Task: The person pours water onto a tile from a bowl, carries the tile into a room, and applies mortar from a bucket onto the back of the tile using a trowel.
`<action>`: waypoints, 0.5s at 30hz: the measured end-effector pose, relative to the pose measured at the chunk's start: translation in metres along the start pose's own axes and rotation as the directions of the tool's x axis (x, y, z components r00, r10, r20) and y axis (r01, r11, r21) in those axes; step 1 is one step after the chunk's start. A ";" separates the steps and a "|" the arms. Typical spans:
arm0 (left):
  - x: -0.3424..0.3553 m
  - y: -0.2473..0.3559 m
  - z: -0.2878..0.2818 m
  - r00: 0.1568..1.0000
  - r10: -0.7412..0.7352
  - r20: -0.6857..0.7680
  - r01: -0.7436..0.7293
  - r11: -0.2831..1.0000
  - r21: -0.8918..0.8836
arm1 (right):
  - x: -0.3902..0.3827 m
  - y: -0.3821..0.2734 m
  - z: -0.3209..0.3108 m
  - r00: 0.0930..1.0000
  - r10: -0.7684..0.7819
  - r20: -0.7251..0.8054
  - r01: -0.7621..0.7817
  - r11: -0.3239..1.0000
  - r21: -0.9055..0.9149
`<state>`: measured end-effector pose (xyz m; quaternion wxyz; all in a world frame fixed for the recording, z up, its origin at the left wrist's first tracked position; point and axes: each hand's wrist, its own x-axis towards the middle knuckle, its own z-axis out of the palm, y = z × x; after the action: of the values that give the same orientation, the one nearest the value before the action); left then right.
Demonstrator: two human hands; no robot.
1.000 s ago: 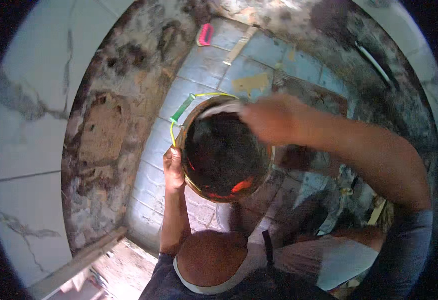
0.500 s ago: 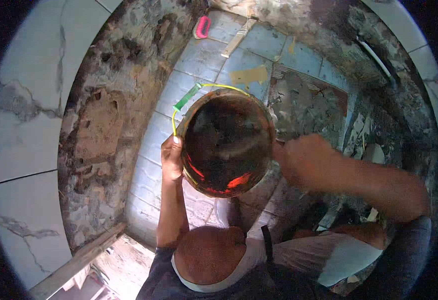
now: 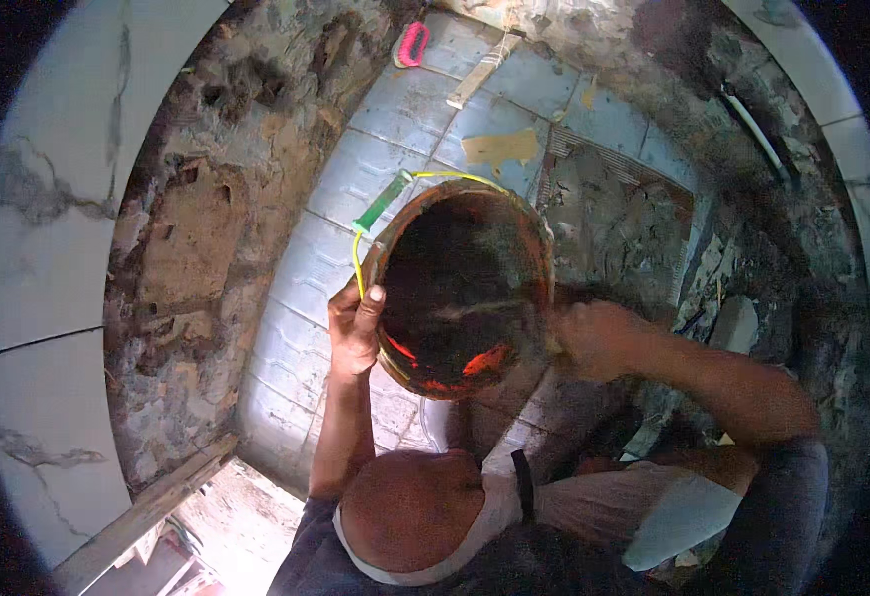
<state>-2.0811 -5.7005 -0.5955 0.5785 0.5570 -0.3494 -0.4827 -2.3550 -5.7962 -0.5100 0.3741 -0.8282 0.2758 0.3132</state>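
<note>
A round bucket [image 3: 463,258] is tilted in front of me, with dark residue inside and orange-red patches low on its inner wall. Its yellow wire handle has a green grip [image 3: 383,203] and lies out past the far left rim. My left hand [image 3: 355,328] is closed on the bucket's left edge, thumb over the rim. Against the lower right wall of the bucket rests my right hand [image 3: 594,340]; its fingers are shadowed and partly hidden, so their hold is unclear.
Grey mortar [image 3: 604,219] lies on the blue-grey tiles [image 3: 395,111] right of the bucket. A pink brush [image 3: 411,46], a wooden strip [image 3: 484,70] and a tan flat scrap [image 3: 500,149] lie farther off. Rough walls stand both sides; a timber edge [image 3: 147,512] runs lower left.
The bucket has shifted slightly right and tilted more to the side. My left hand moved with it. My right hand slid lower along the bucket's right side.
</note>
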 end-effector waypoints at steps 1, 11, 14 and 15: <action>-0.001 -0.003 -0.002 0.999 -0.036 0.012 0.036 0.998 0.044 | -0.002 0.006 0.000 0.998 0.060 -0.029 -0.061 0.998 -0.033; -0.019 -0.001 0.013 1.000 0.002 0.007 -0.003 0.998 0.059 | 0.062 0.017 0.083 0.990 -0.138 0.014 0.117 0.884 0.453; -0.021 -0.006 0.019 0.994 0.106 -0.002 -0.106 0.991 0.085 | 0.080 0.011 0.105 0.912 -0.409 -0.006 0.263 0.575 0.775; -0.018 -0.013 0.030 0.971 0.221 -0.095 -0.219 0.975 0.035 | 0.075 -0.006 0.091 0.935 -0.338 0.107 0.057 0.440 0.896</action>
<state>-2.1169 -5.6911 -0.6017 0.6381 0.5448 -0.3859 -0.3836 -2.3307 -5.7374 -0.6094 0.8151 -0.4905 0.2438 0.1888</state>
